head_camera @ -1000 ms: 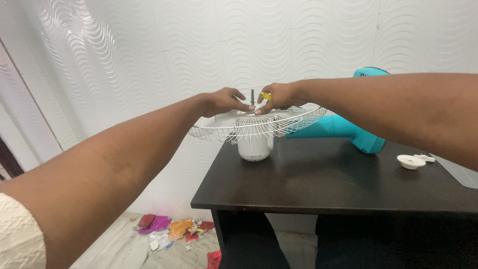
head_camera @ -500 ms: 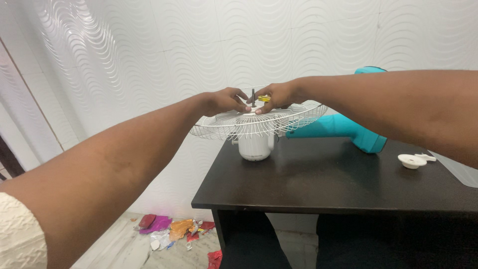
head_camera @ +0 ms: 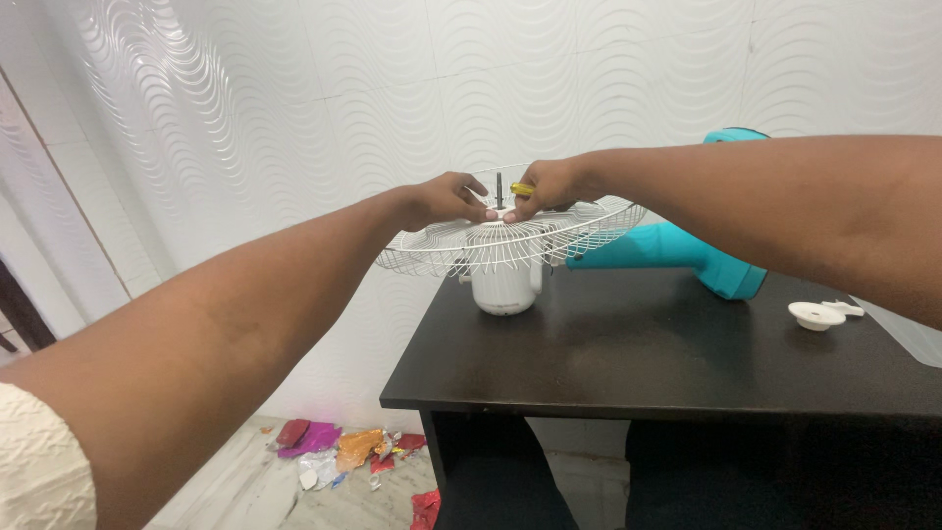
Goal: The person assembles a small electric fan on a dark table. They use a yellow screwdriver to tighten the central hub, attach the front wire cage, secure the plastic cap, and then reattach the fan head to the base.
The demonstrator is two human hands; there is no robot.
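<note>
White wave-patterned wall panels back a dark rectangular table (head_camera: 628, 363). On its far left corner stands a white cylindrical fan motor (head_camera: 504, 287) carrying a round white wire fan guard (head_camera: 461, 250), lying flat, dark shaft (head_camera: 498, 186) upright at centre. Left hand (head_camera: 446, 199) rests fingertips at the guard's hub. Right hand (head_camera: 549, 186) pinches a small yellow piece (head_camera: 522, 188) just beside the shaft. Behind lies a turquoise plastic fan body (head_camera: 687, 250); a white round plastic cap (head_camera: 816, 315) sits well right.

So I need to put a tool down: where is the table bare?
The dark table is bare in front, between the white motor and the small white cap. The back is crowded by the wire guard and teal body.
</note>
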